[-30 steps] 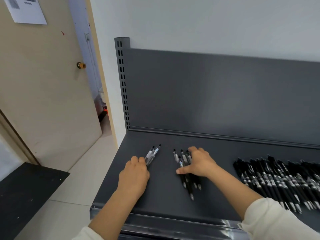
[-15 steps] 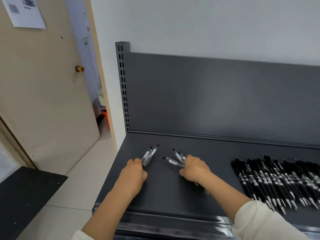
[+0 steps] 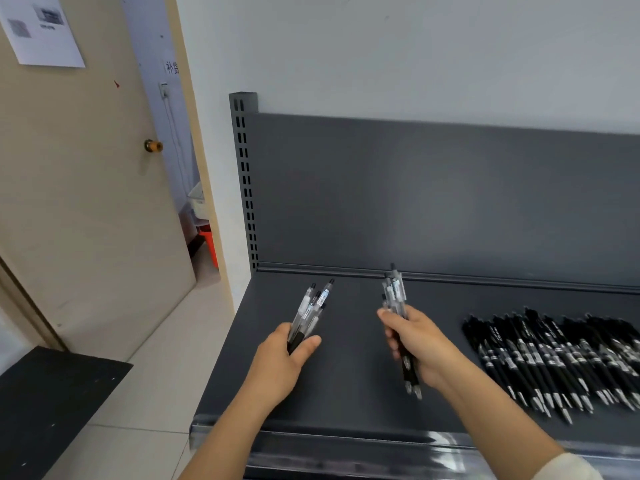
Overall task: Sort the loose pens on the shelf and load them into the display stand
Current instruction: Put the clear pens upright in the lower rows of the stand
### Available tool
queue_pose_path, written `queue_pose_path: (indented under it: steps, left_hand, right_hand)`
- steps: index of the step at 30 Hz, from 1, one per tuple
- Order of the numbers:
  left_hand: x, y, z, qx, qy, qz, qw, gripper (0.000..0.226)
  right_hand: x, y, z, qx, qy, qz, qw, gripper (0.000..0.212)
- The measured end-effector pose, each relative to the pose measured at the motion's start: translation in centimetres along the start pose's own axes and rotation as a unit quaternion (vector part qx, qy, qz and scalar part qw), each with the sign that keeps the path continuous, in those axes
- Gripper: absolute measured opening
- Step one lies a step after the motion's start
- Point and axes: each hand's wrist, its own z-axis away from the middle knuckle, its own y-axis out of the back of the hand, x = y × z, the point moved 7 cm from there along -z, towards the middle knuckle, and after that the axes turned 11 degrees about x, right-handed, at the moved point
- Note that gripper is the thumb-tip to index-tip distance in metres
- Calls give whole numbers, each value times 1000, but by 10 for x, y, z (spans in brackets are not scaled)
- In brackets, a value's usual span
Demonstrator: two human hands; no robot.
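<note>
Here, left hand point(image 3: 284, 355): the forearm comes in from 7 o'clock, low over the shelf. Fingers and thumb are curled round the dark grip ends of a small bundle of pens.
Left bundle point(image 3: 313, 306): several clear-barrelled pens, slightly fanned, with button ends pointing toward 1 o'clock.
Right hand point(image 3: 420, 344): the forearm enters from 5 o'clock, with a cream sleeve point(image 3: 568, 467) at the frame's lower edge. The wrist is turned inward and the fingers are wrapped round the middle of a second bundle.
Right bundle point(image 3: 394, 294): held nearly straight up the view. The button ends are at 12 o'clock and the metal tips stick out below the palm at 6 o'clock.
Loose pens point(image 3: 554, 358): a row of black pens lies side by side on the shelf at 3 o'clock of the right hand, tips toward 5 o'clock, apart from both hands.
Shelf point(image 3: 349, 393): dark grey metal, with a matching back panel point(image 3: 433, 195) rising at 12 o'clock.
Door point(image 3: 86, 209): beige, at 9 o'clock of the shelf, with a paper sheet point(image 3: 41, 32) near its top.
</note>
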Motion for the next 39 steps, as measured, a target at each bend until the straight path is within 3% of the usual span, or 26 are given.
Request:
queue_pose_path:
  steps: [3, 6, 10, 15, 18, 21, 27, 32, 35, 39]
  left_hand:
    - [6, -11, 9, -26, 28, 71, 997, 21]
    - [19, -24, 26, -57, 81, 178, 979, 16]
    - [43, -47, 53, -112, 118, 255, 953, 15]
    - [89, -80, 94, -192, 105, 279, 935, 19]
    - [117, -110, 118, -218, 79, 273, 933, 21]
    - [146, -150, 150, -221, 63, 257, 939, 41]
    - [214, -251, 251, -251, 146, 320, 902, 17]
    - [274, -325, 338, -315, 109, 317, 888, 18]
    - [292, -367, 379, -360, 61, 269, 891, 25]
    - [310, -414, 420, -417, 38, 230, 879, 16]
  right_hand:
    - [4, 4, 9, 3, -58, -149, 987, 9]
    - [7, 4, 22, -10, -106, -285, 953, 13]
    - [11, 12, 41, -25, -123, -387, 914, 15]
    - [10, 58, 66, 0, -78, -437, 896, 14]
    - [15, 105, 79, 26, -43, -455, 889, 25]
    - [22, 169, 99, 78, 4, -470, 879, 20]
    - [53, 316, 157, 190, 78, -487, 849, 15]
    - [100, 412, 203, 237, 66, -461, 852, 13]
    - [123, 467, 228, 275, 57, -469, 837, 12]
    - [149, 534, 251, 327, 31, -472, 818, 13]
